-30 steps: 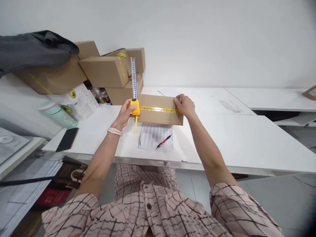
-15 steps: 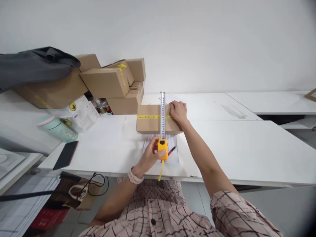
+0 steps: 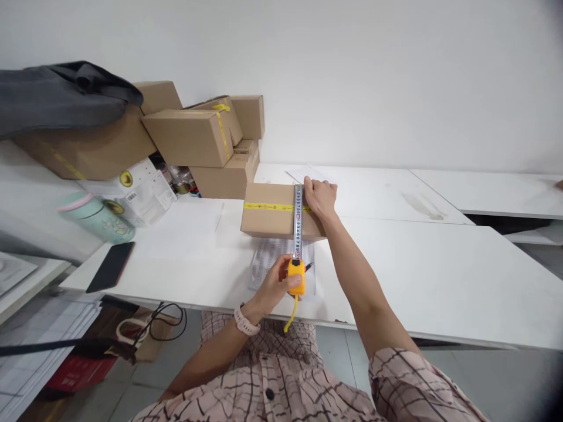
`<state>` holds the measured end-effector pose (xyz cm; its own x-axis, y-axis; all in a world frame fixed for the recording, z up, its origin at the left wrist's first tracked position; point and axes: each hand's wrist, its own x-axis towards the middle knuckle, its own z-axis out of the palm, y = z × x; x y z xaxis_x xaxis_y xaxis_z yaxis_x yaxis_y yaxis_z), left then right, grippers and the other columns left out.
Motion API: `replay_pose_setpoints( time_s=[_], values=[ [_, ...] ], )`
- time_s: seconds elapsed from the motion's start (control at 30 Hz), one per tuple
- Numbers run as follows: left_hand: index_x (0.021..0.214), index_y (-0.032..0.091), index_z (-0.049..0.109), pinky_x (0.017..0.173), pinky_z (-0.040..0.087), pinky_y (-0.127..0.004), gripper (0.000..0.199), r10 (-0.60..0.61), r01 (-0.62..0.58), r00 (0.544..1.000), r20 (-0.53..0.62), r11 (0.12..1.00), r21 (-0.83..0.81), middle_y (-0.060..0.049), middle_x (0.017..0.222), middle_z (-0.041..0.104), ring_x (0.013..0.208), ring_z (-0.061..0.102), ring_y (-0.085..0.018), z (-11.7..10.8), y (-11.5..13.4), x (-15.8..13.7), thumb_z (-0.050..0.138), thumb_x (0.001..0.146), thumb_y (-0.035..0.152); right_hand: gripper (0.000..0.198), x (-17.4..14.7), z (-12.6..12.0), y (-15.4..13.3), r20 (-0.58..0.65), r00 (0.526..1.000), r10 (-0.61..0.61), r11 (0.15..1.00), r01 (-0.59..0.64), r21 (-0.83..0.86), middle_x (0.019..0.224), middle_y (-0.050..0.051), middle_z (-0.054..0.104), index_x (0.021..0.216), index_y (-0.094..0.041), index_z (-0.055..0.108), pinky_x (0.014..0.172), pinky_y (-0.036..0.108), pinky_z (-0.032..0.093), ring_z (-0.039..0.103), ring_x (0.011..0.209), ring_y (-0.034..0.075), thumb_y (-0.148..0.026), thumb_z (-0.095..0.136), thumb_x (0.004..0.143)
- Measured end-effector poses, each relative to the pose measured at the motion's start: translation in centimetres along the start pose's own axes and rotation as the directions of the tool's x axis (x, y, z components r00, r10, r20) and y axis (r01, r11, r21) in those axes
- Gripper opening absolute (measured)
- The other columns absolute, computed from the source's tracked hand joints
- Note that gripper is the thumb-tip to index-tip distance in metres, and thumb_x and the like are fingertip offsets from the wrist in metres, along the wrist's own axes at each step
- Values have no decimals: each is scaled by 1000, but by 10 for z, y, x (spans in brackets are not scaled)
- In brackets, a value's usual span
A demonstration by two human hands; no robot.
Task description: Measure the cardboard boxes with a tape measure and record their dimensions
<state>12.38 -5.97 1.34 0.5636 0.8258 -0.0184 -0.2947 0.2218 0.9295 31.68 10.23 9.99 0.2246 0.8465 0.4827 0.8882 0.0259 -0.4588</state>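
Observation:
A small cardboard box [image 3: 269, 220] with yellow printed tape along its top lies on the white table. My left hand [image 3: 275, 282], with a pale watch on its wrist, is closed around a yellow tape measure [image 3: 296, 278] in front of the box. Its silver blade [image 3: 298, 223] runs straight across the top of the box, and its end lies at the far edge. At the right end of the box, my right hand [image 3: 321, 198] has curled fingers on the box, close beside the blade; its fingertips are partly hidden. Beneath the tape measure are a printed sheet [image 3: 263, 266] and a partly covered pen [image 3: 308, 266].
Stacked cardboard boxes [image 3: 189, 138] stand at the back left, a dark garment [image 3: 57, 102] over some. A mint bottle [image 3: 99, 218] and a black phone [image 3: 109, 267] lie at the table's left. Another paper [image 3: 313, 172] sits behind the box.
The tape measure and its blade have shifted right along the box, towards my right hand. The blade's end has drawn back from beyond the box to its far edge.

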Motion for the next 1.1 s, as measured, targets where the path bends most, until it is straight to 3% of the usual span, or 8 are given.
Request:
replay_pose_setpoints(
  time_s=[0.2, 0.43, 0.83, 1.0, 1.1],
  values=[
    [116, 23, 56, 58, 58, -26, 53, 11, -8, 999, -43, 998, 61, -7, 109, 61, 80, 61, -15, -3, -8, 3, 82, 76, 45, 53, 8, 4, 2, 30, 999, 17, 1000, -17, -1, 84, 12, 74, 72, -21, 69, 101, 50, 32, 60, 99, 31, -56, 37, 96],
    [123, 25, 53, 65, 59, -30, 64, -11, 21, 995, -97, 994, 107, -8, 109, 64, 89, 63, -20, -6, -18, 4, 85, 71, 45, 53, 8, 7, 5, 0, 1000, 9, 1000, -9, 27, 84, 12, 73, 75, -21, 71, 100, 51, 32, 59, 99, 30, -57, 37, 97],
    [123, 23, 51, 74, 57, -31, 62, 17, -1, 995, -94, 987, 162, -9, 109, 65, 96, 63, -21, -3, -15, 4, 83, 73, 40, 64, 6, 8, 4, -14, 1000, 9, 1000, -9, 12, 84, 14, 72, 79, -20, 73, 100, 54, 32, 58, 101, 32, -65, 31, 97],
    [119, 26, 52, 64, 57, -31, 60, -19, 25, 997, -72, 996, 84, -9, 109, 67, 88, 66, -22, -6, 6, -15, 83, 71, 45, 74, 7, 8, 5, 35, 999, 18, 1000, -19, 23, 87, 14, 72, 84, -21, 73, 104, 55, 28, 58, 108, 33, -64, 15, 100],
    [121, 29, 52, 65, 58, -33, 68, 148, -136, 980, -130, 986, 97, -8, 112, 69, 85, 68, -23, -26, 36, -33, 86, 65, 47, 67, 4, 6, 7, 46, 999, -14, 1000, 13, 16, 96, 15, 73, 88, -21, 73, 104, 54, 29, 57, 109, 33, -57, 17, 102]
  ],
)
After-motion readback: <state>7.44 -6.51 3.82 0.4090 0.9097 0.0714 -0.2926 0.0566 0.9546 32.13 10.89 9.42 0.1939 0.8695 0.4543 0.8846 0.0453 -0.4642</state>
